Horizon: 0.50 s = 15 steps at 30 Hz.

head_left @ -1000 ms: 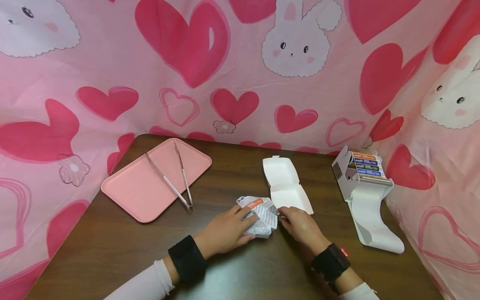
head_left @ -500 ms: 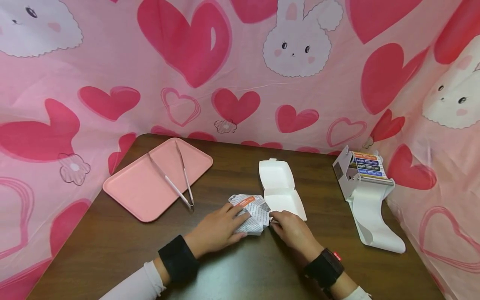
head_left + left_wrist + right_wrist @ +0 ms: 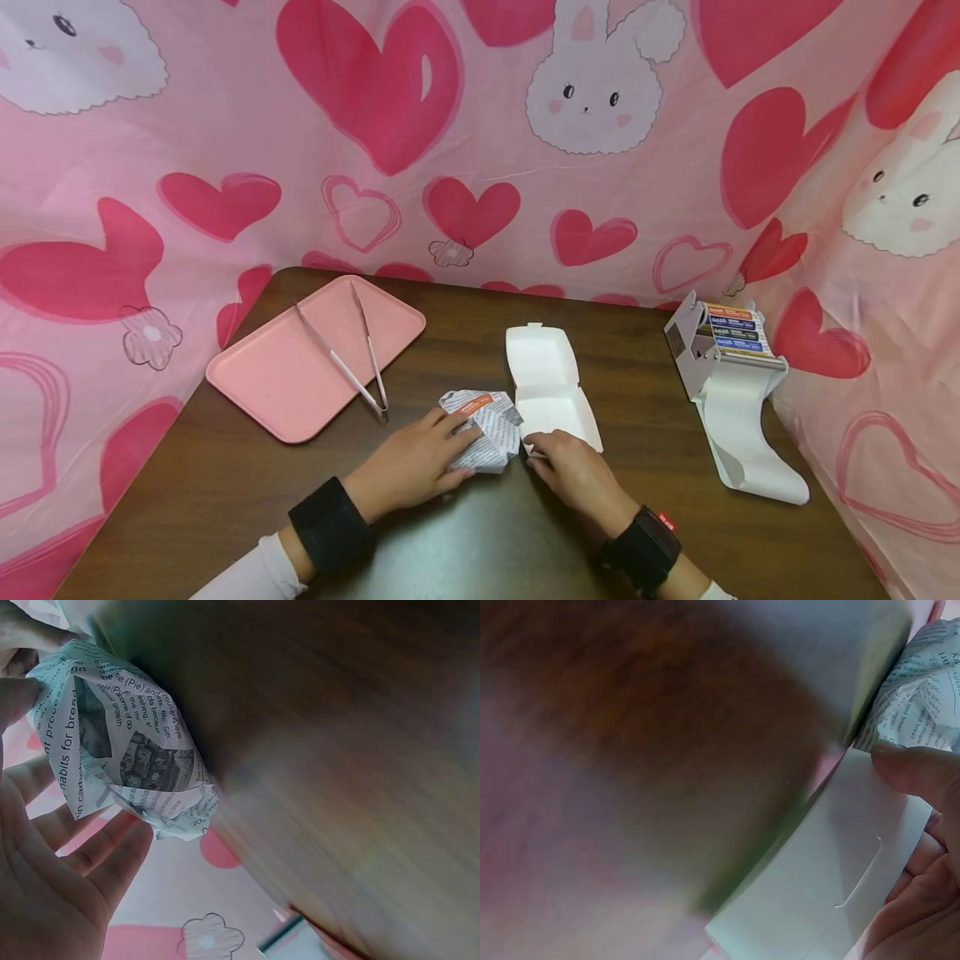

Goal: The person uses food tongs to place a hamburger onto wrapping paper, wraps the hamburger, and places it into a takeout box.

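A parcel wrapped in newsprint paper [image 3: 487, 433], with an orange label on top, lies on the table in the head view. My left hand [image 3: 408, 462] holds it from its left side, fingers over the top and thumb along the near edge. The left wrist view shows the folded paper [image 3: 135, 742] between thumb and fingers. Just right of the parcel stands an open white clamshell box [image 3: 555, 412], its lid tipped back. My right hand [image 3: 577, 475] pinches the front wall of the box [image 3: 832, 855], thumb on one face and fingers on the other.
Metal tongs [image 3: 348, 379] lie partly on a pink tray [image 3: 262, 379] at the left. A label dispenser [image 3: 723, 346] stands at the right, its white backing strip [image 3: 750, 450] hanging onto the table [image 3: 480, 550]. A pink patterned cloth [image 3: 480, 125] closes off the back and sides.
Both hands have shifted left, the parcel moving with the left hand and the clamshell box with the right. The box has also come slightly closer. Tray, tongs and dispenser stay put.
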Each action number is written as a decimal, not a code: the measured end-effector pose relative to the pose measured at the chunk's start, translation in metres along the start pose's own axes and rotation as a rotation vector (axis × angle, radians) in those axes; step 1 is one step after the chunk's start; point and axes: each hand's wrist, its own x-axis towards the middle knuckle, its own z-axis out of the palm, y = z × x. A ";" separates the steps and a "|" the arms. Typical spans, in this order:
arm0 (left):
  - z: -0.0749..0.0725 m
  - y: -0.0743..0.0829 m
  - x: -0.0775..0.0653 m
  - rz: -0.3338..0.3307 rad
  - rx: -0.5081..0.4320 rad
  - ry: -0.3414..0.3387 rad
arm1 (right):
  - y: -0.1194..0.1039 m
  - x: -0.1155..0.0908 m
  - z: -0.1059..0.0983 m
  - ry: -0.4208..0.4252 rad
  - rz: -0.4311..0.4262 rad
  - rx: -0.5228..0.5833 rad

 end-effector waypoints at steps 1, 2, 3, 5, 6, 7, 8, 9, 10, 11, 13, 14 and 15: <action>0.000 -0.001 -0.002 -0.002 0.002 0.000 | -0.001 0.000 0.000 0.000 -0.004 0.000; -0.001 -0.001 -0.003 -0.002 0.004 0.001 | -0.002 0.000 0.000 0.000 -0.006 0.001; -0.002 -0.002 -0.005 -0.002 0.002 0.003 | -0.003 0.000 0.000 -0.002 -0.008 0.002; -0.003 -0.003 -0.008 0.000 -0.001 0.009 | -0.006 0.000 0.000 -0.007 -0.007 0.006; -0.004 -0.003 -0.009 0.001 -0.003 0.013 | -0.007 0.000 0.000 -0.005 -0.010 0.005; -0.005 -0.003 -0.010 0.000 -0.004 0.013 | -0.008 0.000 0.001 -0.005 -0.017 0.003; -0.005 -0.004 -0.012 -0.001 -0.004 0.014 | -0.009 0.000 0.001 -0.005 -0.025 0.000; -0.006 -0.004 -0.013 -0.004 -0.008 0.013 | -0.010 0.000 0.001 -0.003 -0.035 -0.005; -0.007 -0.004 -0.015 -0.006 -0.009 0.010 | -0.011 0.000 0.002 0.000 -0.044 -0.010; -0.007 -0.004 -0.016 -0.009 -0.009 0.007 | -0.012 0.000 0.002 0.001 -0.052 -0.016; -0.009 -0.004 -0.019 -0.015 -0.007 -0.003 | -0.014 0.000 0.003 0.003 -0.062 -0.023; -0.010 -0.004 -0.020 -0.015 -0.005 -0.007 | -0.015 0.000 0.003 0.003 -0.064 -0.027; -0.011 -0.003 -0.022 -0.016 -0.005 -0.010 | -0.016 0.000 0.003 0.003 -0.066 -0.030</action>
